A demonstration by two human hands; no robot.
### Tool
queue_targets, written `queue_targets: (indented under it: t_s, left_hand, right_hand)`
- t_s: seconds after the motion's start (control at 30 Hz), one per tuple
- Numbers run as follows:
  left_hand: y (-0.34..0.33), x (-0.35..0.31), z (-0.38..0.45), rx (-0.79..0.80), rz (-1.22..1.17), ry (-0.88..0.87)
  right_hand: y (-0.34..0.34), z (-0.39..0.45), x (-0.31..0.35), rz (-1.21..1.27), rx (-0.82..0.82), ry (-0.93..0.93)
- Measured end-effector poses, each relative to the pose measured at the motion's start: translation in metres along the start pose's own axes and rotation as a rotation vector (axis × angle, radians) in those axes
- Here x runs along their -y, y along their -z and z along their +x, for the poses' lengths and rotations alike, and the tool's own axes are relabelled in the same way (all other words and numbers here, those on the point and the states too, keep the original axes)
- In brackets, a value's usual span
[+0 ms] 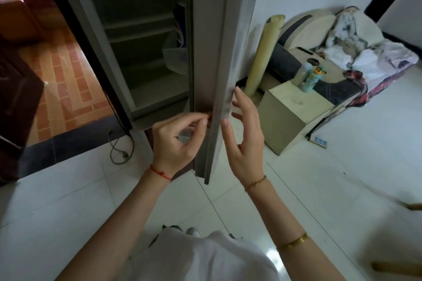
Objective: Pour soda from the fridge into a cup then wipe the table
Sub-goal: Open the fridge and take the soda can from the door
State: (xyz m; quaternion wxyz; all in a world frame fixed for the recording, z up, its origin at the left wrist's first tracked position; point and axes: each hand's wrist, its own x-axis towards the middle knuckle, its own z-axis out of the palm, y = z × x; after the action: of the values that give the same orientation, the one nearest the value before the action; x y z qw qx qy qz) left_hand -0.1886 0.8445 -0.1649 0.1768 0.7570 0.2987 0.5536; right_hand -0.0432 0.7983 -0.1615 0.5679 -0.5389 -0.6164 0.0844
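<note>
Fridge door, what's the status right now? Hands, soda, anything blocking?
Left hand pinches the fridge door edge; right hand open beside it. Door ajar, a bottle dimly visible inside. Nothing blocking.

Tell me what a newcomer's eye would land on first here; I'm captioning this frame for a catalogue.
First, the two hands at centre: the left hand pinches the edge of the open fridge door, while the right hand hovers open beside it. Behind the door, the dim fridge interior shows shelves, and a cluttered sofa sits at right.
</note>
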Motion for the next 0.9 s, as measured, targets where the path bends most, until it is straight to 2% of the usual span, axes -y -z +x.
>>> queue_targets:
  t_s: [0.2, 0.47, 0.6, 0.9]
  left_hand:
    - [-0.019, -0.012, 0.0, 0.176, -0.077, -0.096]
    - [-0.024, -0.022, 0.022, -0.006, 0.117, -0.154]
    - [-0.039, -0.022, 0.034, 0.088, 0.115, -0.068]
    - [-0.08, -0.029, 0.039, 0.168, 0.136, -0.048]
  right_hand:
    - [0.026, -0.009, -0.006, -0.057, -0.133, -0.031]
    - [0.049, -0.014, -0.02, -0.218, -0.253, -0.093]
    - [0.062, -0.016, -0.023, -0.242, -0.292, -0.123]
    - [0.107, -0.011, -0.051, -0.254, -0.353, -0.164]
